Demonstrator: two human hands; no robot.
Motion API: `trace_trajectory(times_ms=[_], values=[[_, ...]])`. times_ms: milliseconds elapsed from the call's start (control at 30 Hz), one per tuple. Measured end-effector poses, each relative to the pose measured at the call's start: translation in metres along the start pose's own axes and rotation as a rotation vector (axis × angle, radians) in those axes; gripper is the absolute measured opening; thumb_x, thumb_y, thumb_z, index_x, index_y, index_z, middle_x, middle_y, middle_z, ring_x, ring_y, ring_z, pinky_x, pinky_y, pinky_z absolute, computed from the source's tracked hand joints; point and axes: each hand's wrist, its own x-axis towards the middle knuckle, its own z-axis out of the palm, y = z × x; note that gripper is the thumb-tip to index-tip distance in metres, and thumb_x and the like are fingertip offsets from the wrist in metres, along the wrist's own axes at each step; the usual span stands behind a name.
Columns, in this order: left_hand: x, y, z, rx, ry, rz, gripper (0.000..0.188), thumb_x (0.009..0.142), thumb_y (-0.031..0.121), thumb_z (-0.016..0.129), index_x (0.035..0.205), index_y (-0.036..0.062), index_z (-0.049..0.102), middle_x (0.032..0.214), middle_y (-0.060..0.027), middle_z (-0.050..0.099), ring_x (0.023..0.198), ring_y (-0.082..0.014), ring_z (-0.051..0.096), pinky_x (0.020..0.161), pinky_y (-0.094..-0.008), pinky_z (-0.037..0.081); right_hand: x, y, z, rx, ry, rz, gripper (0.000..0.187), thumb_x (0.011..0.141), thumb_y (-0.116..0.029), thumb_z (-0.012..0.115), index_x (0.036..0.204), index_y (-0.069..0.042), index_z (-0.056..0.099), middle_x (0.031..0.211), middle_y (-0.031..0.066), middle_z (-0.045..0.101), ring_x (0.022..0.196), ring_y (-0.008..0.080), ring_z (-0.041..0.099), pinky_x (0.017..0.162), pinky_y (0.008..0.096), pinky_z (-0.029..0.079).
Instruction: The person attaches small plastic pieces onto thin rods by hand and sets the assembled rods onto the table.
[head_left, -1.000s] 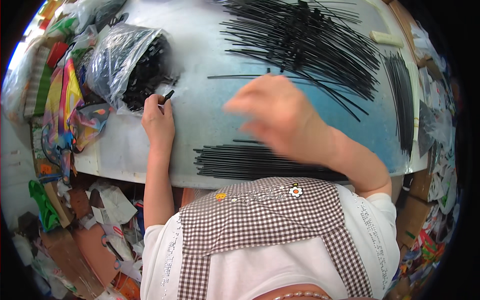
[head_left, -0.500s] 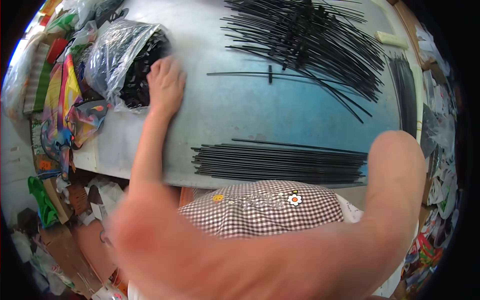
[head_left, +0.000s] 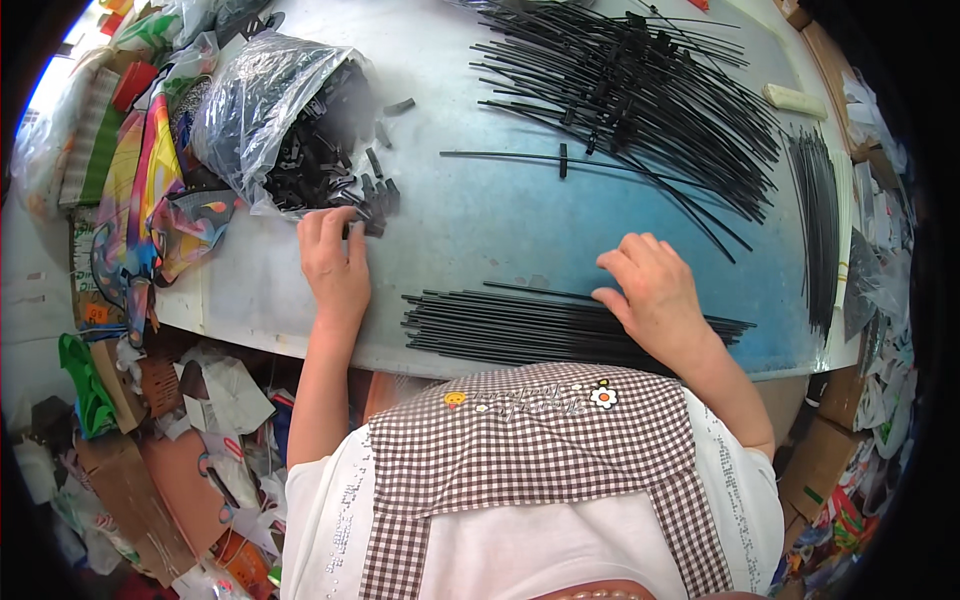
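My left hand [head_left: 335, 265] is at the mouth of a clear plastic bag [head_left: 235, 110], fingers apart at the near edge of the small black plastic pieces [head_left: 375, 195] lying outside it; nothing shows in its grip. More such pieces fill the bag, which lies on its side. My right hand [head_left: 655, 295] hovers by the right part of a row of thin black rods [head_left: 500, 325] along the near table edge. Its thumb and fingers are apart, holding nothing visible. A single rod [head_left: 500, 155] with a black crosspiece [head_left: 563, 161] at its middle lies farther back.
A large heap of black rods with crosspieces [head_left: 630, 100] covers the back right of the table [head_left: 420, 260]. Another bundle of thin rods [head_left: 815, 220] lies along the right edge, near a pale block [head_left: 795, 102]. Bags and colourful fabric [head_left: 135, 210] crowd the left; cardboard and scraps lie below.
Several black pieces have come out of the bag onto the table. My left hand has drawn back toward me, and my right hand has come into view over the near rods.
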Motion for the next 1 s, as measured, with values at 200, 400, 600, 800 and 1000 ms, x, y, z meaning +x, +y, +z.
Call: trace_trajectory(times_ms=[200, 400, 600, 800, 1000], values=[[0.021, 0.028, 0.017, 0.158, -0.048, 0.062, 0.018, 0.081, 0.004, 0.070, 0.098, 0.0034, 0.063, 0.099, -0.0126, 0.057, 0.091, -0.0337, 0.054, 0.080, -0.0441, 0.046, -0.021, 0.009, 0.030, -0.032, -0.134, 0.079, 0.022, 0.076, -0.004, 0.077, 0.091, -0.006, 0.061, 0.090, 0.0077, 0.057, 0.091, 0.0279, 0.057, 0.079, 0.0394, 0.047], [0.024, 0.016, 0.030, 0.203, -0.140, 0.040, 0.019, 0.080, 0.005, 0.071, 0.097, 0.0039, 0.063, 0.097, -0.0137, 0.056, 0.090, -0.0347, 0.053, 0.079, -0.0449, 0.047, -0.006, 0.013, 0.037, 0.050, 0.112, 0.031, 0.015, 0.083, -0.003, 0.072, 0.092, -0.006, 0.060, 0.077, 0.0070, 0.056, 0.070, 0.0274, 0.059, 0.062, 0.0389, 0.049], [0.019, 0.025, 0.028, -0.333, -0.196, -0.346, 0.017, 0.088, 0.008, 0.069, 0.103, 0.0038, 0.063, 0.093, -0.0097, 0.063, 0.084, -0.0264, 0.060, 0.080, -0.0363, 0.048, 0.024, 0.002, 0.040, 0.131, 0.247, -0.011, 0.027, 0.086, 0.002, 0.068, 0.110, -0.009, 0.067, 0.069, 0.0076, 0.056, 0.054, 0.0268, 0.056, 0.050, 0.0373, 0.045], [0.018, 0.048, 0.016, -1.265, -0.154, -0.766, 0.014, 0.097, 0.010, 0.064, 0.109, 0.0045, 0.063, 0.093, -0.0033, 0.065, 0.081, -0.0143, 0.060, 0.077, -0.0276, 0.046, 0.035, -0.003, 0.043, 0.244, 0.234, 0.013, 0.035, 0.086, 0.002, 0.069, 0.117, -0.013, 0.069, 0.071, 0.0075, 0.057, 0.056, 0.0249, 0.057, 0.050, 0.0359, 0.045], [0.019, 0.057, 0.014, -1.587, -0.213, -0.760, 0.013, 0.099, 0.010, 0.061, 0.111, 0.0052, 0.063, 0.096, -0.0032, 0.063, 0.083, -0.0111, 0.057, 0.075, -0.0247, 0.045, 0.038, -0.007, 0.044, 0.289, 0.252, -0.018, 0.034, 0.086, 0.002, 0.069, 0.116, -0.013, 0.070, 0.070, 0.0071, 0.057, 0.055, 0.0234, 0.056, 0.050, 0.0348, 0.044]])
